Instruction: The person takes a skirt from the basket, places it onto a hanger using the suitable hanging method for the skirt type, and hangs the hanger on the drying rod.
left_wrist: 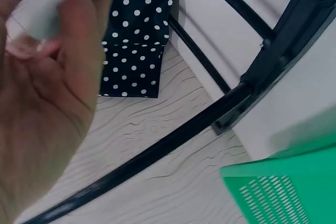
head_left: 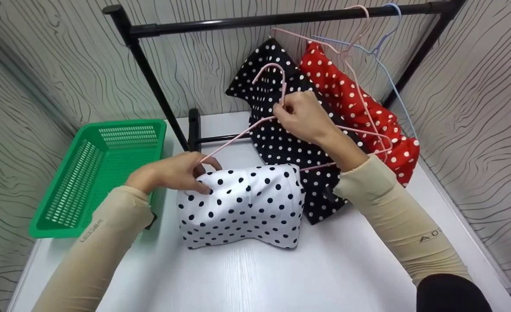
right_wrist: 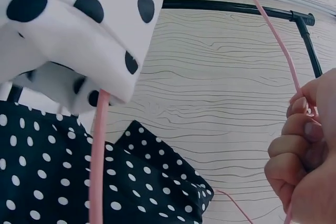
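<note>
My right hand [head_left: 305, 117] grips a pink hanger [head_left: 242, 133] at the neck, just below its hook, with the fingers curled in the right wrist view. A white cloth with black dots [head_left: 242, 208] is draped over the hanger's bottom bar, which comes out of the cloth's right side. At the cloth's upper left corner, my left hand [head_left: 182, 171] pinches the fabric between thumb and fingers, close to the hanger's left arm. In the right wrist view the bar [right_wrist: 97, 156] runs out from inside the folded white cloth [right_wrist: 79, 40].
Behind hang a black dotted cloth [head_left: 277, 143] and a red dotted cloth [head_left: 350, 91], on a pink and a blue hanger [head_left: 387, 65] hooked over a black rail [head_left: 255, 19]. A green basket [head_left: 43, 208] stands left on the white table [head_left: 247, 281], beside the rack's post [head_left: 156, 86].
</note>
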Demonstrator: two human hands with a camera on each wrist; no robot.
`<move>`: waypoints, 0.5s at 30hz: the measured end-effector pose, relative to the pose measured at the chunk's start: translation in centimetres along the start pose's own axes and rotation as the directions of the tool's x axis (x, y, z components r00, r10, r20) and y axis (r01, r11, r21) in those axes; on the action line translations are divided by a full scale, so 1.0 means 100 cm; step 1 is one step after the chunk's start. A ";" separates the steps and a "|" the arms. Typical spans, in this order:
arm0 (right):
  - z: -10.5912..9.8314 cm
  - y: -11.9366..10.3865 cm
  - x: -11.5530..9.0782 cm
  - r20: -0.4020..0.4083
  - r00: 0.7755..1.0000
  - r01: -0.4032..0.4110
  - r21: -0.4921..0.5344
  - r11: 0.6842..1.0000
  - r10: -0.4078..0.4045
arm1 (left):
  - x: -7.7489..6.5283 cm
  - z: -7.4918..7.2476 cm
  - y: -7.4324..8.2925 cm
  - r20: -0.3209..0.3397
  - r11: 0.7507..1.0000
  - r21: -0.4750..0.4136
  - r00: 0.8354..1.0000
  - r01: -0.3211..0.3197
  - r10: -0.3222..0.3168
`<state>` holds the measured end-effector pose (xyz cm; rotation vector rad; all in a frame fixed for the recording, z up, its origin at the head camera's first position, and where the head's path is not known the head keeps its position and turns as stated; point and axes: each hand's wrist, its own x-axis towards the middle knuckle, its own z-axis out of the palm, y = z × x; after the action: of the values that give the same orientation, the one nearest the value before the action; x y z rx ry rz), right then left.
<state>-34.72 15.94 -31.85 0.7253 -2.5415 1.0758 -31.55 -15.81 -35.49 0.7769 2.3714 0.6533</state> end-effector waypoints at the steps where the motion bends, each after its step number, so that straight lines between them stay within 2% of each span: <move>1: 0.000 -0.001 0.002 0.010 1.000 -0.005 -0.006 1.000 0.005 | 0.000 0.001 -0.002 0.004 0.999 -0.032 1.000 -0.015 0.015; 7: 0.009 -0.002 0.013 0.089 0.993 -0.068 -0.072 0.995 0.074 | -0.003 0.007 -0.021 0.019 0.969 -0.244 0.999 -0.042 0.048; 10: 0.015 -0.003 0.006 0.088 0.994 -0.054 -0.092 0.994 0.062 | -0.007 0.013 -0.033 0.007 0.945 -0.323 0.998 -0.052 0.057; 11: 0.017 -0.003 0.001 0.064 0.998 -0.018 -0.106 0.994 0.025 | -0.009 0.015 -0.037 -0.004 0.938 -0.341 0.998 -0.056 0.058; 13: 0.019 -0.003 -0.015 -0.029 0.992 0.117 -0.125 0.985 -0.122 | -0.013 0.017 -0.044 -0.032 0.927 -0.369 0.998 -0.064 0.056; 14: 0.020 -0.002 -0.025 -0.093 0.972 0.203 -0.146 0.968 -0.218 | -0.016 0.018 -0.046 -0.046 0.924 -0.377 0.997 -0.071 0.058; 15: 0.019 -0.001 -0.036 -0.154 0.939 0.282 -0.172 0.944 -0.309 | -0.018 0.018 -0.048 -0.058 0.917 -0.391 0.997 -0.074 0.055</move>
<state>-31.78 15.71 -34.75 0.8934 -2.2414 0.8044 -31.00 -19.90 -38.98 0.6664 2.1557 1.1435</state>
